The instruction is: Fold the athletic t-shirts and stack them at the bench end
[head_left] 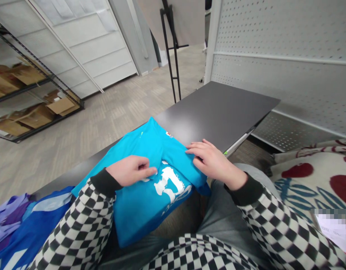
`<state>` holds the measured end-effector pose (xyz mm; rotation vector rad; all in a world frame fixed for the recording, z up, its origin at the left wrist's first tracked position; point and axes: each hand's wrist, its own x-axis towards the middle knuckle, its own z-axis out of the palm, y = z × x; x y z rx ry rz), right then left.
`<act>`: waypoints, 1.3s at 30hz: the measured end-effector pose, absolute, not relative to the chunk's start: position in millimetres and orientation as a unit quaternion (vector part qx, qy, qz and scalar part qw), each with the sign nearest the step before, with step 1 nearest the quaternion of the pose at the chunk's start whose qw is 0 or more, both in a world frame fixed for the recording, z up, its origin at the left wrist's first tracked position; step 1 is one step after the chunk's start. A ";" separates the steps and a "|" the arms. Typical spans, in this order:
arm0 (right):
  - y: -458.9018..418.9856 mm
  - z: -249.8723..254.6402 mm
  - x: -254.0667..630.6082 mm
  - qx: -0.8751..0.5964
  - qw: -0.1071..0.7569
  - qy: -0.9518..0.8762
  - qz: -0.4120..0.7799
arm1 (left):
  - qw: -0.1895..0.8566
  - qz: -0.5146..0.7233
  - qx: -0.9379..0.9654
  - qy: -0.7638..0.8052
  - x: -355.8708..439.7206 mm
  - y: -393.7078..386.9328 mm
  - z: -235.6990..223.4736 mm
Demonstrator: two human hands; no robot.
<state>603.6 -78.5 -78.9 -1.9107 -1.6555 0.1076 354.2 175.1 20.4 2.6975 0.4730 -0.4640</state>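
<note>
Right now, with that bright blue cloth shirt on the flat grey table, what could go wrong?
The bright blue cloth shirt with white print droops over the near edge of the flat dark grey table, so it might slip down. Purple and royal-blue garments lie close beside it and could get dragged along.
</note>
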 end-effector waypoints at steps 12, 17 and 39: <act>-78.6 -77.0 602.9 -0.723 0.294 -0.624 0.032 | 0.082 -0.093 0.924 0.363 331.1 255.5 -13.8; -78.3 -77.6 602.8 -0.724 0.290 -0.625 0.029 | 0.076 -0.114 0.917 0.374 331.8 243.8 -2.9; -73.8 -69.0 608.2 -0.718 0.325 -0.612 0.067 | 0.085 0.038 0.954 0.284 360.0 231.8 -30.9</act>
